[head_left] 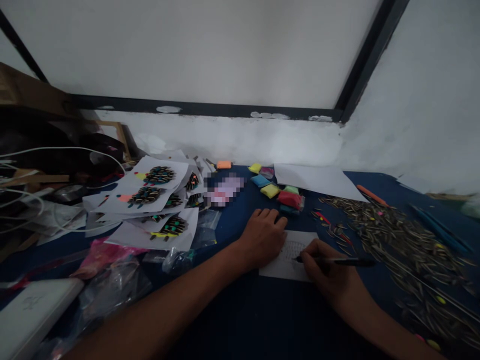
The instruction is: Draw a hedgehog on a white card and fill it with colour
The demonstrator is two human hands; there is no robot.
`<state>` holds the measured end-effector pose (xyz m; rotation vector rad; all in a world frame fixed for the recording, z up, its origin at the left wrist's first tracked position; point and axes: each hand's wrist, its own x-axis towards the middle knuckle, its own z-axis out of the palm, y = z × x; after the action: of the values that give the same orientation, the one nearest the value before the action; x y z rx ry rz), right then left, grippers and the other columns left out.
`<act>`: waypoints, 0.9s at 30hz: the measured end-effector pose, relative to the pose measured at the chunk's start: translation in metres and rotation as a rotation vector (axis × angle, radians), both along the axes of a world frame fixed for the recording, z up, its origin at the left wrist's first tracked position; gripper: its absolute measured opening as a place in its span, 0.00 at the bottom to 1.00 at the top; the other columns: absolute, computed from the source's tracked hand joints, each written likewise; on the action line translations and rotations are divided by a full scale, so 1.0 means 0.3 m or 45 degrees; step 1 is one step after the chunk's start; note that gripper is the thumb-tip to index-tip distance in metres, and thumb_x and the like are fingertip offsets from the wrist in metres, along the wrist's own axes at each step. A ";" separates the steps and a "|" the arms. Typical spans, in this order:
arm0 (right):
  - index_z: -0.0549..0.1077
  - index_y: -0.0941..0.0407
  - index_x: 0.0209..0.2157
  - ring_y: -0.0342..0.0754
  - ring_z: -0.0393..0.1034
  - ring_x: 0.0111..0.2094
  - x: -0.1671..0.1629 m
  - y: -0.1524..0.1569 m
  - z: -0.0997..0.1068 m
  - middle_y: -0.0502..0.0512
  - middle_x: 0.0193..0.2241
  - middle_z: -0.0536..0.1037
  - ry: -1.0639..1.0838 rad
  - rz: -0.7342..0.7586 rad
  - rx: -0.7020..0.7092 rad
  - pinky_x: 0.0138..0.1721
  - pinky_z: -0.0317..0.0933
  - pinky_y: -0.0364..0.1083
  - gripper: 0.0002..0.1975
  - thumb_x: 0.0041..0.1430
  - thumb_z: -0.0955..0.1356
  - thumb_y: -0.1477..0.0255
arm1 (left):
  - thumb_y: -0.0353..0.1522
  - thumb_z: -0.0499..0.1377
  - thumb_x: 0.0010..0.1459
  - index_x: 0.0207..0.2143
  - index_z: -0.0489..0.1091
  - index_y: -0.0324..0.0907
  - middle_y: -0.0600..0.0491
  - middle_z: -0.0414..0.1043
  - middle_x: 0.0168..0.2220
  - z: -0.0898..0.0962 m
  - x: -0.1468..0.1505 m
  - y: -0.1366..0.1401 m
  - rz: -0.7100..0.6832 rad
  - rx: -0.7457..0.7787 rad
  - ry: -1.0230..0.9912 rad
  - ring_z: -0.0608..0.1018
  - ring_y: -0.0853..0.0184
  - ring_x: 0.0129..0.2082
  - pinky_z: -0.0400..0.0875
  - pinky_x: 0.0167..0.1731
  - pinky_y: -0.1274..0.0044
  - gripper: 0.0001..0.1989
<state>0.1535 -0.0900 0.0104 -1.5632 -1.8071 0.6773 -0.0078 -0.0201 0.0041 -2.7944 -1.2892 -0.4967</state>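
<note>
In my right hand is a dark pen, pinched near its tip, which points left at a small white sheet of paper. Rows of short dark marks cover part of the sheet between my hands. My left hand rests on the left side of this paper, fingers stretched forward and slightly bent, holding nothing. Just beyond my left fingertips lie several small soft packets, among them a red packet, a yellow packet and a blue packet.
Striped seeds are heaped on the right of the blue tabletop. On the left are stacked sheets with seed-covered figures, clear plastic bags, a white box and white cables. A larger white sheet lies by the wall.
</note>
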 end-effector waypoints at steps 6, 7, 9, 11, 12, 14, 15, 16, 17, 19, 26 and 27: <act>0.64 0.53 0.22 0.42 0.58 0.18 0.009 0.003 -0.013 0.46 0.16 0.64 -0.010 0.002 -0.004 0.18 0.51 0.42 0.10 0.55 0.62 0.66 | 0.34 0.49 0.62 0.46 0.66 0.40 0.46 0.68 0.45 -0.003 -0.001 0.000 -0.008 0.007 -0.024 0.69 0.59 0.45 0.62 0.46 0.67 0.13; 0.65 0.53 0.22 0.42 0.58 0.18 0.009 0.002 -0.011 0.46 0.16 0.64 -0.016 -0.009 0.002 0.18 0.51 0.42 0.10 0.54 0.62 0.65 | 0.34 0.49 0.62 0.46 0.66 0.40 0.46 0.68 0.45 -0.002 -0.001 -0.001 -0.008 0.003 -0.025 0.69 0.59 0.45 0.62 0.47 0.67 0.13; 0.64 0.53 0.21 0.42 0.58 0.18 0.009 0.001 -0.003 0.47 0.16 0.64 -0.016 -0.040 0.019 0.18 0.51 0.42 0.11 0.54 0.62 0.65 | 0.35 0.49 0.62 0.46 0.66 0.39 0.46 0.68 0.45 -0.001 -0.001 -0.002 -0.006 -0.001 -0.024 0.69 0.60 0.46 0.62 0.47 0.67 0.13; 0.64 0.53 0.21 0.42 0.58 0.18 0.009 -0.002 0.006 0.46 0.16 0.64 -0.009 -0.060 0.031 0.17 0.50 0.42 0.11 0.54 0.62 0.65 | 0.34 0.49 0.63 0.46 0.66 0.39 0.46 0.68 0.45 0.000 -0.002 -0.002 -0.009 -0.003 -0.016 0.69 0.60 0.46 0.62 0.47 0.67 0.13; 0.64 0.53 0.21 0.42 0.58 0.17 0.009 -0.004 0.010 0.46 0.16 0.64 -0.003 -0.063 0.032 0.17 0.51 0.42 0.11 0.54 0.62 0.65 | 0.34 0.49 0.63 0.46 0.66 0.39 0.46 0.68 0.45 0.001 -0.001 -0.002 -0.009 -0.004 -0.013 0.69 0.60 0.46 0.62 0.47 0.67 0.13; 0.63 0.53 0.21 0.42 0.58 0.17 0.011 -0.005 0.014 0.46 0.16 0.64 0.017 -0.056 0.024 0.18 0.51 0.42 0.11 0.54 0.62 0.65 | 0.34 0.49 0.63 0.46 0.66 0.39 0.45 0.68 0.45 0.001 -0.001 -0.002 -0.012 -0.001 -0.011 0.69 0.59 0.46 0.62 0.47 0.66 0.13; 0.63 0.53 0.21 0.42 0.59 0.17 0.012 -0.006 0.014 0.46 0.16 0.64 0.026 -0.052 0.020 0.18 0.51 0.42 0.11 0.54 0.62 0.65 | 0.34 0.49 0.63 0.46 0.66 0.39 0.45 0.68 0.45 0.001 -0.001 -0.002 -0.014 0.000 -0.012 0.69 0.59 0.46 0.62 0.47 0.66 0.13; 0.64 0.53 0.21 0.42 0.59 0.18 0.012 -0.006 0.012 0.46 0.16 0.64 0.035 -0.048 0.015 0.18 0.51 0.42 0.10 0.54 0.63 0.66 | 0.34 0.49 0.63 0.46 0.66 0.39 0.46 0.68 0.45 0.002 -0.001 -0.002 -0.015 0.000 -0.013 0.69 0.59 0.46 0.62 0.47 0.66 0.13; 0.64 0.53 0.21 0.42 0.59 0.18 0.013 -0.006 0.011 0.46 0.16 0.64 0.043 -0.045 0.013 0.18 0.51 0.42 0.10 0.54 0.63 0.66 | 0.34 0.49 0.63 0.46 0.66 0.39 0.46 0.67 0.45 0.003 -0.001 -0.003 -0.014 -0.002 -0.011 0.69 0.59 0.46 0.62 0.47 0.66 0.13; 0.64 0.53 0.22 0.42 0.58 0.18 0.014 -0.006 0.007 0.46 0.16 0.64 0.049 -0.036 0.002 0.18 0.51 0.42 0.10 0.54 0.63 0.65 | 0.34 0.49 0.63 0.47 0.65 0.39 0.46 0.67 0.45 0.004 -0.002 -0.003 -0.013 -0.012 -0.005 0.69 0.60 0.46 0.62 0.47 0.67 0.13; 0.64 0.53 0.23 0.42 0.57 0.18 0.011 -0.003 0.001 0.46 0.17 0.63 0.056 -0.009 -0.039 0.17 0.50 0.42 0.11 0.56 0.62 0.63 | 0.34 0.49 0.63 0.46 0.66 0.39 0.46 0.68 0.46 0.002 -0.001 -0.002 -0.006 -0.013 -0.016 0.69 0.59 0.46 0.62 0.47 0.66 0.13; 0.64 0.53 0.23 0.42 0.57 0.18 0.010 -0.002 0.001 0.46 0.17 0.63 0.042 -0.008 -0.034 0.18 0.51 0.42 0.11 0.55 0.62 0.64 | 0.34 0.49 0.63 0.46 0.66 0.39 0.46 0.68 0.45 0.000 -0.001 -0.001 -0.007 -0.012 -0.020 0.69 0.59 0.46 0.62 0.47 0.66 0.13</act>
<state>0.1566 -0.0905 0.0108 -1.5653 -1.7754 0.7225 -0.0081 -0.0205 0.0042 -2.8076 -1.2906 -0.5149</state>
